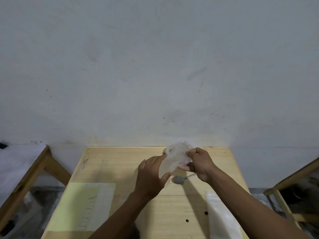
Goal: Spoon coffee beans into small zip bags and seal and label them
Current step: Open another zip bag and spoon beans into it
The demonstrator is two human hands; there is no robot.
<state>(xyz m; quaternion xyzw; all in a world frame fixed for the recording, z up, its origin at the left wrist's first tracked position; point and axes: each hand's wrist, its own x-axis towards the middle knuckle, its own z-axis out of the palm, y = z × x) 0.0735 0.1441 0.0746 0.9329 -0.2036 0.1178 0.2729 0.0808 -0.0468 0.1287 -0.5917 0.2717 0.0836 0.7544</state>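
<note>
A small clear zip bag (174, 158) is held up above the wooden table (124, 163), near its far edge. My left hand (151, 176) grips its lower left side, thumb in front. My right hand (201, 163) pinches its right edge between thumb and fingers. A dark speck shows near the bag's top left corner. A metal spoon (180, 179) lies on the table just below the bag, its handle hidden under my right hand. Two loose coffee beans (187, 220) lie on the table near my right forearm.
A yellow sheet with a strip of labels (86, 204) lies at the front left of the table. A pile of clear plastic bags (222, 218) sits at the front right, partly under my right forearm. Wooden benches stand to the left (34, 169) and right (293, 178).
</note>
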